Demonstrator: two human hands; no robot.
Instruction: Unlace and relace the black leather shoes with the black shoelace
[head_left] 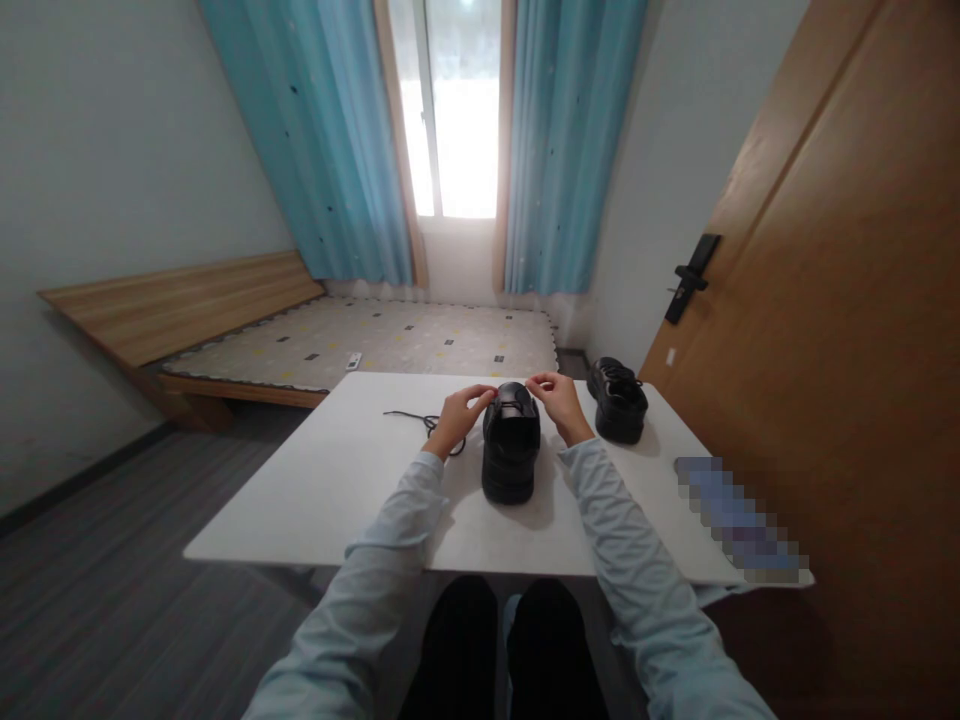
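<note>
A black shoe stands on the white table in front of me, its heel toward me and its toe pointing away. My left hand is at the shoe's front left, thumb and forefinger pinched together against its side. On the opposite side, my right hand pinches close to the front right edge. Whatever is between the fingertips of either hand is too small to make out. A dark shoelace lies loosely on the table left of the shoe, looping partly behind my left hand. Some lacing crosses the shoe's front.
A second black shoe, with laces, sits at the table's back right. A blurred-out flat bluish object lies along the right edge of the white table. Beyond are a bed with a small white item on it, and a wooden door at right.
</note>
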